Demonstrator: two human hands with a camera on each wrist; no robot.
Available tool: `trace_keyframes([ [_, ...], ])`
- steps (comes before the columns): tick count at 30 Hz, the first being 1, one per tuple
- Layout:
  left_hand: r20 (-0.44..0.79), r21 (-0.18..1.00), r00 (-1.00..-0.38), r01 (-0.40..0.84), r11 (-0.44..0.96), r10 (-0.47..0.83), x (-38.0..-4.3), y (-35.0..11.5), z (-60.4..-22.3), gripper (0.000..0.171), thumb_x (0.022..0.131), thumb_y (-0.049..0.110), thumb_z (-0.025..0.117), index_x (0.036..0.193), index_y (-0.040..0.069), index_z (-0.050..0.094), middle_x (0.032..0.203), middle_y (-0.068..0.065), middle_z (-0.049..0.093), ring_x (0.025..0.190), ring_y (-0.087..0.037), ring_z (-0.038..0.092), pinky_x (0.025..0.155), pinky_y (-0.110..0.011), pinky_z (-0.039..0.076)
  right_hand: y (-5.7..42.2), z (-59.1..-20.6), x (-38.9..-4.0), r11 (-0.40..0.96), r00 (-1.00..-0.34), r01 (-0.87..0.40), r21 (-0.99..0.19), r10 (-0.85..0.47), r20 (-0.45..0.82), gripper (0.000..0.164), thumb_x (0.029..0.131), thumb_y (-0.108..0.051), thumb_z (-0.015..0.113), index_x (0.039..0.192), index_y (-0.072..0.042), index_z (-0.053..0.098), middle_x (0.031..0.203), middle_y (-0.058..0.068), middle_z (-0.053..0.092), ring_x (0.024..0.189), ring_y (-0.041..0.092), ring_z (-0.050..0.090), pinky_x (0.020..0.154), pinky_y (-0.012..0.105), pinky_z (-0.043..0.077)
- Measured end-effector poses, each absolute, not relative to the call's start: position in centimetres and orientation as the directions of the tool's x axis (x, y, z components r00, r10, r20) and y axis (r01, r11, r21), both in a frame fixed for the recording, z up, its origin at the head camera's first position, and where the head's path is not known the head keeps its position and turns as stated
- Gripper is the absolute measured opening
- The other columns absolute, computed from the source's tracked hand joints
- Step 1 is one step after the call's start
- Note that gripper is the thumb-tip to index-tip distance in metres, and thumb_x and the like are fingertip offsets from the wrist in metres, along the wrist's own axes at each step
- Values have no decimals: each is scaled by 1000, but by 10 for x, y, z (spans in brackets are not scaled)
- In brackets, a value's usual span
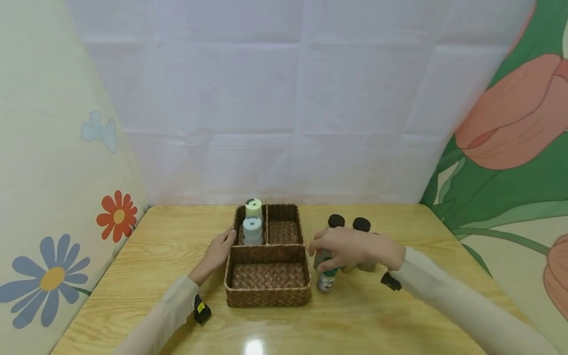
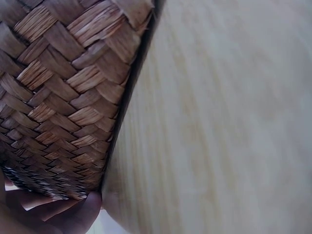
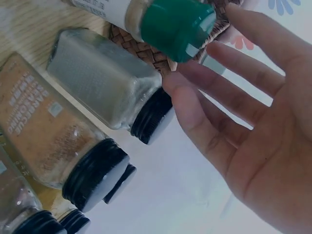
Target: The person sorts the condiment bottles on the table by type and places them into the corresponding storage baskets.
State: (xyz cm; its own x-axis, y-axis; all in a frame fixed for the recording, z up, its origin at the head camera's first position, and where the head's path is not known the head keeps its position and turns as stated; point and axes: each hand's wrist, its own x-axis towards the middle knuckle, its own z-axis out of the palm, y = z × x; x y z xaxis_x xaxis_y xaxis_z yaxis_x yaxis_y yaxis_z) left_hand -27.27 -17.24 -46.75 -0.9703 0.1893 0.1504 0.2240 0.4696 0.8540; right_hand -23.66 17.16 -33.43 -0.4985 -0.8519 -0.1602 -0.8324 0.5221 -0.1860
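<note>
My left hand (image 1: pixel 220 249) rests along the left side of a brown woven basket (image 1: pixel 268 298) with three compartments. In the left wrist view, fingertips (image 2: pixel 87 209) touch its woven wall (image 2: pixel 73 97). The back left compartment holds a white-capped bottle (image 1: pixel 252 229) and one with a pale yellow-green cap (image 1: pixel 254 207). Right of the basket, my right hand (image 1: pixel 350 245) reaches over a small seasoning jar (image 1: pixel 326 283) with a green cap (image 3: pixel 170 29). Its fingers are spread and loosely bent near that cap, thumb apart from the fingers, nothing gripped.
Several square seasoning jars with black caps stand beyond and beneath the right hand, among them a grey-looking jar (image 3: pixel 100 75) and an orange-brown barbecue seasoning jar (image 3: pixel 44 119). The wooden table (image 1: pixel 177 227) meets a white cloth backdrop (image 1: pixel 230 98), with flowered cloths at both sides.
</note>
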Motion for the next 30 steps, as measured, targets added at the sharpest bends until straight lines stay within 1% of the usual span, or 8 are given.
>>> trace_keyframes([
  [4, 151, 855, -971, 223, 468, 187, -273, -172, -469, 57, 111, 28, 32, 149, -13, 28, 151, -31, 31, 140, -46, 30, 114, -56, 27, 174, -339, -235, 559, -522, -808, -186, -826, -213, 34, 91, -34, 73, 118, -15, 66, 111, -3, 63, 92, 9, 62, 75, 28, 54],
  [7, 155, 857, -971, 224, 465, 182, -273, -172, -469, 57, 110, 28, 33, 149, -13, 28, 151, -32, 32, 140, -46, 30, 114, -56, 27, 174, -342, -234, 583, -542, -795, -166, -807, -234, 31, 89, -35, 75, 115, -20, 67, 111, -4, 64, 97, 9, 61, 81, 35, 54],
  [11, 160, 855, -971, 227, 467, 180, -274, -171, -469, 57, 110, 28, 33, 149, -13, 29, 151, -31, 32, 140, -45, 31, 114, -56, 27, 174, -344, -232, 587, -545, -796, -150, -802, -246, 29, 89, -34, 76, 113, -22, 68, 111, -7, 64, 102, 11, 61, 87, 41, 53],
  [12, 159, 853, -970, 228, 469, 182, -274, -171, -469, 57, 110, 28, 33, 149, -13, 29, 151, -31, 32, 140, -45, 30, 114, -56, 27, 174, -345, -231, 583, -540, -799, -148, -804, -248, 29, 89, -33, 76, 114, -21, 69, 112, -7, 64, 103, 12, 61, 87, 41, 53],
  [15, 161, 852, -970, 230, 470, 184, -273, -172, -469, 57, 110, 28, 33, 149, -14, 29, 151, -32, 32, 140, -46, 30, 113, -57, 27, 174, -347, -230, 580, -535, -800, -153, -805, -257, 30, 89, -30, 77, 115, -20, 69, 114, -4, 65, 102, 11, 62, 82, 34, 55],
  [19, 155, 857, -970, 226, 462, 186, -272, -172, -469, 58, 110, 30, 33, 150, -13, 28, 152, -31, 31, 140, -45, 30, 114, -57, 27, 174, -348, -228, 580, -532, -797, -168, -806, -258, 30, 87, -24, 79, 115, -18, 69, 116, 0, 65, 97, 8, 62, 74, 26, 55],
  [25, 168, 851, -969, 236, 469, 182, -274, -172, -470, 58, 110, 29, 32, 149, -14, 29, 151, -32, 33, 139, -46, 31, 113, -57, 28, 175, -350, -227, 568, -528, -806, -165, -817, -233, 28, 86, -20, 80, 112, -17, 69, 113, 0, 64, 92, 7, 62, 71, 24, 54],
  [30, 156, 856, -971, 225, 466, 182, -274, -172, -469, 58, 110, 31, 33, 150, -12, 29, 151, -30, 33, 140, -45, 31, 113, -57, 28, 175, -352, -228, 563, -526, -811, -160, -821, -223, 28, 86, -19, 80, 112, -17, 70, 112, 0, 64, 91, 7, 63, 70, 24, 54],
])
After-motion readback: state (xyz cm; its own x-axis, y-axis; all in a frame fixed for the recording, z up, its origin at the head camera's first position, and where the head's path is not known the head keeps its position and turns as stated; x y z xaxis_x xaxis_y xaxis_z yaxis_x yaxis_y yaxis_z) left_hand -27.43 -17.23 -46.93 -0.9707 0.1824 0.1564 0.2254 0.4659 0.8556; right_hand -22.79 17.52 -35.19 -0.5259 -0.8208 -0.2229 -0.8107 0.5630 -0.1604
